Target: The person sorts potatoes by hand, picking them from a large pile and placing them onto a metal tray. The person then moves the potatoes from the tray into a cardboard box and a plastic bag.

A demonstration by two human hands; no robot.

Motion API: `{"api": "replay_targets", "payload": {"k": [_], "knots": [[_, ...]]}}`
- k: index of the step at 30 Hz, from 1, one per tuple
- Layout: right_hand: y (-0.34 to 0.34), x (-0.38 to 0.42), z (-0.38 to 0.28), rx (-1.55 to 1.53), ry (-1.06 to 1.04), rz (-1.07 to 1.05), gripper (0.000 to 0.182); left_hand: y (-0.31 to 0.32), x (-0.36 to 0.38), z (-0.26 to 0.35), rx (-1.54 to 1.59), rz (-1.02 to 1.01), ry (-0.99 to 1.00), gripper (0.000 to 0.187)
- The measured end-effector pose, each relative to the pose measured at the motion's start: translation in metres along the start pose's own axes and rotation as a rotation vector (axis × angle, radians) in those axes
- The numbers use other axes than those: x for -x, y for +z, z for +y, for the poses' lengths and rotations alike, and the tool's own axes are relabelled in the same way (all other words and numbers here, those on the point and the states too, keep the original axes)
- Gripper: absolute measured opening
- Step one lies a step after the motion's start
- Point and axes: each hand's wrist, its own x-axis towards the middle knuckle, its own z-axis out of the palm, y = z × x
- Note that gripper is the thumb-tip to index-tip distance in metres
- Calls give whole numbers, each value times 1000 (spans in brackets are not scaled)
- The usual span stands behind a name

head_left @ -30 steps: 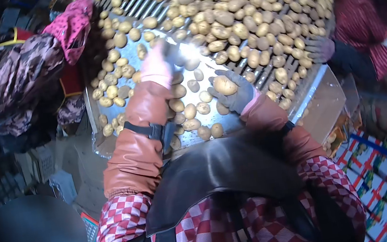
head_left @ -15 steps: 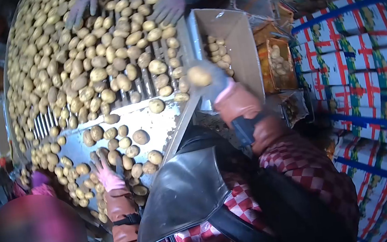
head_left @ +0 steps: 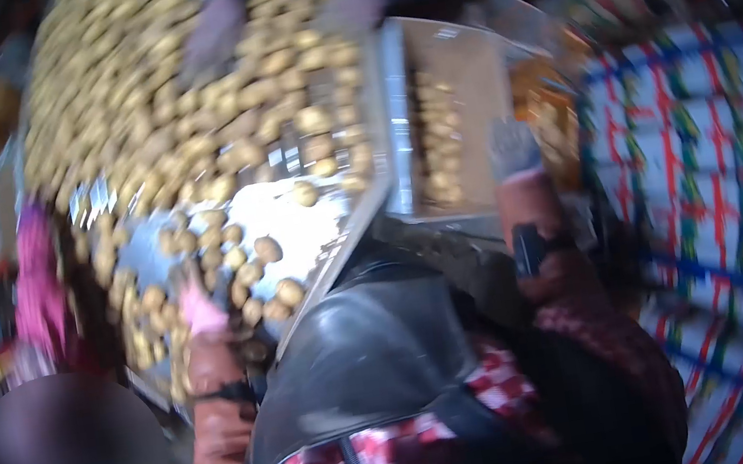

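Note:
Many potatoes (head_left: 172,118) cover a slatted sorting table, with a smooth metal plate (head_left: 280,231) at its near edge. Among the potatoes on that plate rests my gloved left hand (head_left: 192,292), its fingers smeared by motion. My gloved right hand (head_left: 515,148) is over the orange crate area, just right of an open cardboard box (head_left: 474,111) with potatoes (head_left: 441,140) inside. Blur hides its fingers, and no potato shows in it.
Across the table are a co-worker's gloved hands (head_left: 214,30). Another person in a pink sleeve (head_left: 38,282) is at the left. Stacked printed boxes (head_left: 706,153) with blue straps stand at the right. An orange crate (head_left: 549,100) lies beyond the cardboard box.
My right hand has moved right, past the cardboard box; the potato seen in it before no longer shows there. The view has shifted and blurred. A pink sleeve has come further into view at left.

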Motion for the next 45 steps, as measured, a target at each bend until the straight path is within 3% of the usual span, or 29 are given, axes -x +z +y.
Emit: {"api": "replay_targets", "payload": {"k": [1,2,3,4,5,6,8,12,15,17,18,20,22,23,24,25,26,28,30,32,34,36,38,40,41,42,43,44,45], "knots": [[20,10,27,90,89,-84,44,16,-3,-4,211,12,-49,75],[34,22,59,188,204,-186,46,-44,4,63,47,-46,-84,73],[43,31,87,288,322,-288,47,-20,4,39,-11,0,-60,67],[27,7,104,319,542,-637,50,-42,8,61,-8,-80,-131,57],[40,16,128,408,488,-1265,51,-54,10,72,78,-63,-94,61],[58,30,149,424,575,-1316,51,-43,25,79,-37,95,-38,62],[95,73,169,783,643,-909,52,-53,50,75,-75,41,87,58],[129,119,206,1007,690,-958,54,-30,115,10,45,220,-64,39],[141,151,230,1202,680,-1060,55,-31,136,7,79,254,-479,34],[146,164,253,1327,660,-1114,51,-29,133,29,6,335,-388,34],[146,173,268,1382,555,-1080,44,-28,128,38,-66,409,-274,33],[151,164,298,1560,-53,-1483,36,-22,128,36,52,334,-133,35],[167,183,309,1464,99,-1363,33,-11,137,1,-22,297,-278,33],[168,175,317,1513,74,-1278,33,-35,133,-1,218,133,-643,32],[165,162,323,1564,53,-1189,34,-17,144,-14,30,335,-721,30],[140,112,345,1702,-339,-1391,38,-23,140,-12,-25,437,-632,31],[122,115,355,1825,-399,-1349,41,-38,127,-12,-83,541,-529,32],[118,202,328,1824,-893,-1690,42,-78,80,-6,0,548,-293,33],[106,217,323,2049,-676,-1871,39,-83,28,-23,32,424,-258,32],[113,226,324,2185,-156,-1986,38,-75,-19,-52,-70,-55,-406,48],[119,223,320,2156,-220,-2018,39,-73,-40,-74,-93,-121,-403,43],[128,218,313,1861,82,-1814,42,-114,-39,-61,-13,-210,-420,39],[135,203,310,1562,671,-1406,40,-138,-40,-39,438,-262,-802,45],[138,219,301,1116,939,-967,50,-68,-39,-62,340,-145,-365,50],[134,214,305,996,1021,-964,57,-102,-36,-20,428,-163,-430,45],[128,204,312,874,1088,-958,64,-153,-40,36,520,-183,-489,41],[115,193,327,1090,473,-1706,63,-172,-53,54,497,-262,-550,42],[131,224,319,1330,62,-1709,55,-134,-71,43,313,-104,-576,42],[125,205,331,1170,444,-1437,56,-102,-86,28,281,-94,-559,42]]}}
